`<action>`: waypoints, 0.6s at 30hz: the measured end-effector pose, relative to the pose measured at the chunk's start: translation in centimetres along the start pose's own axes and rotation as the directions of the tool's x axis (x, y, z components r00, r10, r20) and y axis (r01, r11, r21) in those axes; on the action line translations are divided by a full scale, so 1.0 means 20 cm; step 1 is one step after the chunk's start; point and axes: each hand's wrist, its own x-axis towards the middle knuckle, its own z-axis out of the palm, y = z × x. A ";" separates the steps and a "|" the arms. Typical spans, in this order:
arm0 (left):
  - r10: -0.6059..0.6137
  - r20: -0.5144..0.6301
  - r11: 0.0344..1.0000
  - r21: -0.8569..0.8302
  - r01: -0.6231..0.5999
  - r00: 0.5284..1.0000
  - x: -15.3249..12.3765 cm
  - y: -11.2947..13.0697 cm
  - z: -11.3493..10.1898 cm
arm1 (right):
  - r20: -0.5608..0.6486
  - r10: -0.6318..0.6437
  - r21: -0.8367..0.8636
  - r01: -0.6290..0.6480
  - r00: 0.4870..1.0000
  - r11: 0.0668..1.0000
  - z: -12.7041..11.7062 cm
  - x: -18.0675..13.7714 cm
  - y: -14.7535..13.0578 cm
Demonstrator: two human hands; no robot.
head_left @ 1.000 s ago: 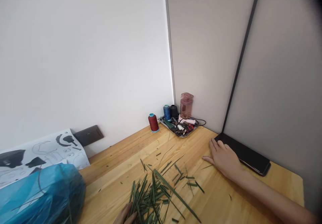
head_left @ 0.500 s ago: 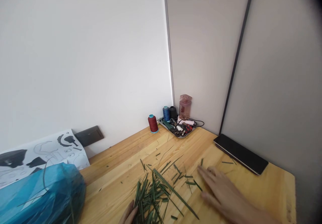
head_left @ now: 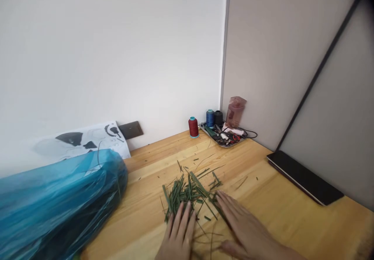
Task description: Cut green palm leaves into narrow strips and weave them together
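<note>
A pile of cut green leaf strips (head_left: 188, 193) lies on the wooden table (head_left: 271, 190) in front of me. My left hand (head_left: 178, 234) lies flat on the near left edge of the pile, fingers stretched out and spread. My right hand (head_left: 244, 229) lies flat on the table at the pile's right side, fingers extended and touching several strips. Neither hand holds anything.
A large blue plastic bag (head_left: 55, 201) lies at the left, with a printed sheet (head_left: 84, 141) behind it. A red thread spool (head_left: 193, 127), a metal tray of tools (head_left: 223, 136), a pink container (head_left: 234, 112) and a dark flat device (head_left: 304, 176) stand toward the back right.
My right hand came back from the dark device to the pile's right side. My left hand slid up onto the pile. The strips are gathered closer together, and the view has shifted left.
</note>
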 end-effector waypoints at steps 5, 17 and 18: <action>0.009 0.003 1.000 0.011 -0.009 1.000 -0.02 -0.12 -0.27 | 0.010 -0.300 0.077 0.298 0.954 0.951 -0.06 0.08 -0.12; -0.394 -0.276 0.818 0.330 0.471 0.877 -0.76 -0.17 -0.34 | 0.103 -0.619 -0.088 0.627 0.779 0.774 -0.09 0.51 -0.12; -0.430 -0.294 0.794 0.326 0.513 0.853 -0.79 -0.17 -0.31 | 0.030 -0.533 -0.157 0.530 0.846 0.833 -0.08 0.51 0.00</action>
